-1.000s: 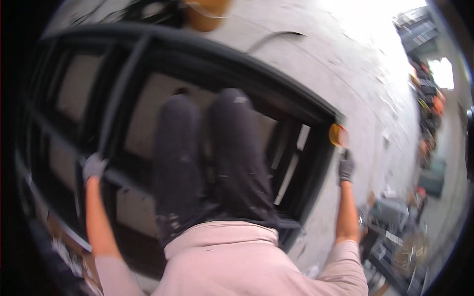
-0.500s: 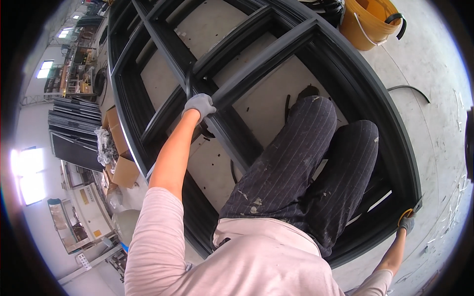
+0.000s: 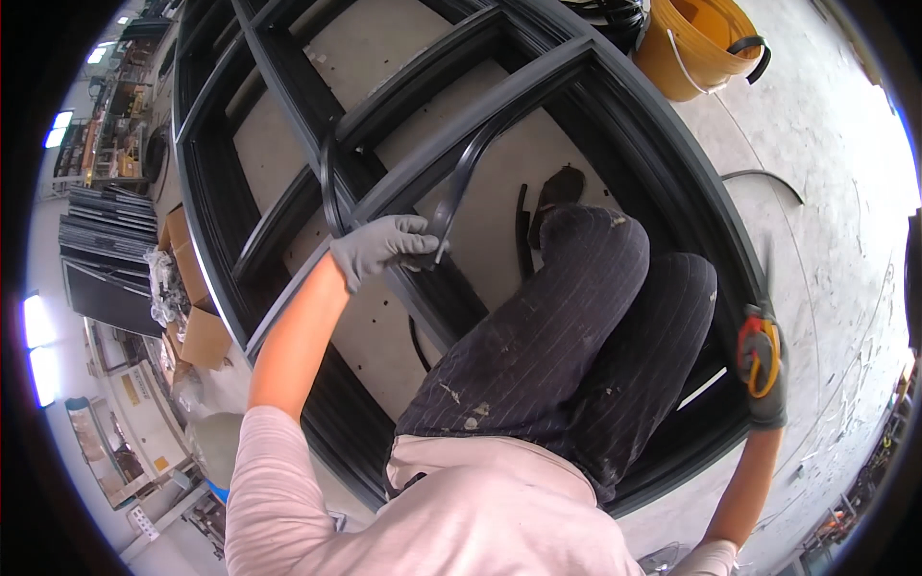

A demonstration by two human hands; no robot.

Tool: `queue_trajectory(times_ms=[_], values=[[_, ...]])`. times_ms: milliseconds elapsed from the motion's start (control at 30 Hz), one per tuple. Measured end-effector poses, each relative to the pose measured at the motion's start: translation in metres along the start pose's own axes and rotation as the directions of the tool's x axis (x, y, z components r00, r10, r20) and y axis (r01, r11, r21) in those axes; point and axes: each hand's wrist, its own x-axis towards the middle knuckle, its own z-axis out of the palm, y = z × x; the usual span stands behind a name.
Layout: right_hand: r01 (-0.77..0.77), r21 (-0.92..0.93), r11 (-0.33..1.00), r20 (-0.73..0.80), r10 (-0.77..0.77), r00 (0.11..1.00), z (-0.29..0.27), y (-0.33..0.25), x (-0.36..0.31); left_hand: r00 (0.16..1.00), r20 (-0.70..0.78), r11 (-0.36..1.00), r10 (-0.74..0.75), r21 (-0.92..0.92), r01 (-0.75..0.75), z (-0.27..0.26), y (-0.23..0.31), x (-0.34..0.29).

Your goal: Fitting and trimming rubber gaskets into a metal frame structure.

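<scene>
Over the black frame [image 3: 669, 125], the left hand [image 3: 382, 250] pinches a black strip [image 3: 462, 177] in closed fingers; the right hand [image 3: 767, 398] wraps its fingers round scissors [image 3: 752, 324]. The strip bows loose, apparently not yet fastened; far-end seating unclear.

Strip, black, thin, glossy: pinched near one end in left hand [image 3: 384, 248], bowed, running up and rightward from it. Scissors [image 3: 754, 322], red-and-orange handles: held in right hand [image 3: 766, 405], blade upward, blurred. Frame [image 3: 676, 178], black, crossing bars, several openings: lying below left hand, outer rail just left of right hand.
</scene>
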Motion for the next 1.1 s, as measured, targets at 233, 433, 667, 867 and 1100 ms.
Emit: queue_trajectory(times_ms=[233, 433, 667, 867, 1100], values=[[0.211, -0.316, 0.925, 0.912, 0.235, 0.336, 0.166, -0.091, 0.037, 0.983, -0.022, 0.977, 0.183, -0.107, -0.185, 0.068, 0.029, -0.019], [0.340, -0.583, 0.738, 0.811, 0.505, 0.295, 0.197, -0.121, 0.055, 0.973, -0.069, 0.960, 0.219, -0.161, -0.228, 0.083, 0.046, -0.025], [0.314, -0.579, 0.753, 0.813, 0.499, 0.301, 0.205, -0.117, 0.066, 0.968, -0.005, 0.941, 0.249, -0.236, -0.243, 0.085, 0.049, -0.024], [0.304, -0.549, 0.778, 0.827, 0.454, 0.333, 0.206, -0.106, 0.069, 0.973, -0.053, 0.961, 0.223, -0.152, -0.229, 0.093, 0.051, -0.019], [0.238, -0.495, 0.836, 0.855, 0.419, 0.306, 0.202, -0.100, 0.071, 0.977, -0.010, 0.976, 0.213, -0.052, -0.213, 0.095, 0.054, -0.018]])
